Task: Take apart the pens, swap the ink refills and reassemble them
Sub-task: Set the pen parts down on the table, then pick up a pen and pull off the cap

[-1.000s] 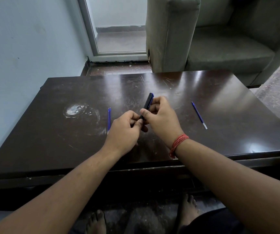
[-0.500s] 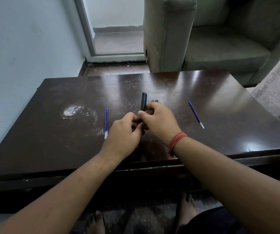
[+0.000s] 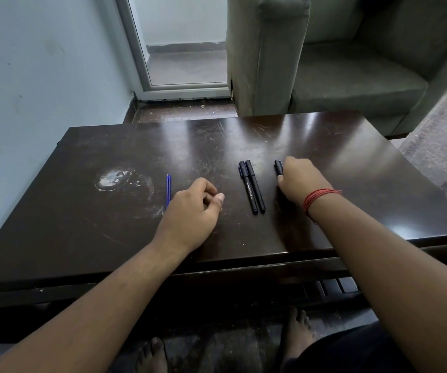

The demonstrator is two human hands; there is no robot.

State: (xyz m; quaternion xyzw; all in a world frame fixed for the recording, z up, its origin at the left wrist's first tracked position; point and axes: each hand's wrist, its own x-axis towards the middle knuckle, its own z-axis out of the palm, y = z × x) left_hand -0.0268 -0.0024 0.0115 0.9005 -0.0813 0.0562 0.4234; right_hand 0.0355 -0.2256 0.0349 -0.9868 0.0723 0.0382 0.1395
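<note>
Two capped black pens (image 3: 252, 187) lie side by side on the dark table (image 3: 87, 232), between my hands. My right hand (image 3: 302, 181) grips a third black pen (image 3: 279, 167) against the tabletop; only the pen's far end shows past my fingers. Two thin blue refills (image 3: 168, 188) lie close together to the left. My left hand (image 3: 192, 211) rests on the table beside them, fingers loosely curled, holding nothing that I can see; its knuckles cover the refills' near ends.
A grey armchair (image 3: 324, 63) stands just past the table's far edge. There is a white smudge (image 3: 112, 180) on the tabletop at the left. A wall and a door frame (image 3: 139, 63) lie to the left, and my bare feet (image 3: 296, 337) are under the table.
My hands held one black pen together above the table; now they are apart and down on it. Two pens now lie in the middle. The blue refill on the right no longer shows.
</note>
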